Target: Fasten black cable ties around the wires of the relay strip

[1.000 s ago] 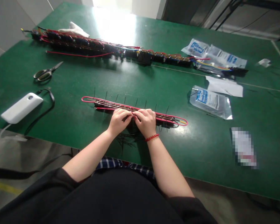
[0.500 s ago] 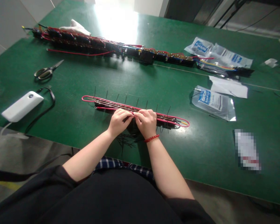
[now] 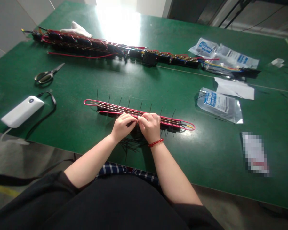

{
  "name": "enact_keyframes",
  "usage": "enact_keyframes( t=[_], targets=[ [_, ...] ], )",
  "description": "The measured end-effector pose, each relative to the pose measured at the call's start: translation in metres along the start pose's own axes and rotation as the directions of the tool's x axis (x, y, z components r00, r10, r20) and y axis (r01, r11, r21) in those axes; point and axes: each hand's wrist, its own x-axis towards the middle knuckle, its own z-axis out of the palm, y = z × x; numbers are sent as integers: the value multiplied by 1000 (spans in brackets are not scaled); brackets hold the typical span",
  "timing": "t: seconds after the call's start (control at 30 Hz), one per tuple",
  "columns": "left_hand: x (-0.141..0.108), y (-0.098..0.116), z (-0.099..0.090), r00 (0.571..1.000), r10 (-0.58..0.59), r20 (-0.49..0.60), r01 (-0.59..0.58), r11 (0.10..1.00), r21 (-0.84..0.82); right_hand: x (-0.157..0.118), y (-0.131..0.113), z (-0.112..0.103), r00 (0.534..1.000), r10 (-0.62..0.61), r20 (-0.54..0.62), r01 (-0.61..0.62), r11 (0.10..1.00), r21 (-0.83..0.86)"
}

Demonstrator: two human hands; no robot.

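Note:
A long black bundle with red wires lies slantwise in front of me, a red loop at each end. Thin black cable ties stick up along its far side, and a few ends show on its near side at the right. My left hand and my right hand meet at the bundle's middle, on its near edge. Both are closed, thumbs and fingertips pinched together. What lies between the fingertips is too small to make out. Loose black cable ties lie in a pile just below my hands.
A longer wired black assembly stretches across the back of the green table. Scissors and a white power bank with cables lie left. On the right are plastic bags, white paper and a blurred-out packet.
Both hands stay at the same spot on the bundle, with only a slight shift of the fingertips. The whole view has moved a little.

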Motion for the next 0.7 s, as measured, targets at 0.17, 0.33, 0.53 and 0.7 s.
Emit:
enact_keyframes(
  t=[0.17,0.33,0.53,0.7],
  targets=[
    [-1,-1,0,1000,-9,21,9,1000,-19,0,0,1,1000,-6,-9,6,1000,-12],
    [-1,-3,0,999,-15,39,17,999,-46,1,0,0,1000,1,2,-1,1000,-30],
    [-1,-3,0,999,-21,34,22,999,-45,0,0,2,1000,6,-6,-6,1000,-22],
    [-1,-2,-1,999,-24,38,26,998,-57,-1,0,3,1000,23,12,-22,999,-32]
  ],
)
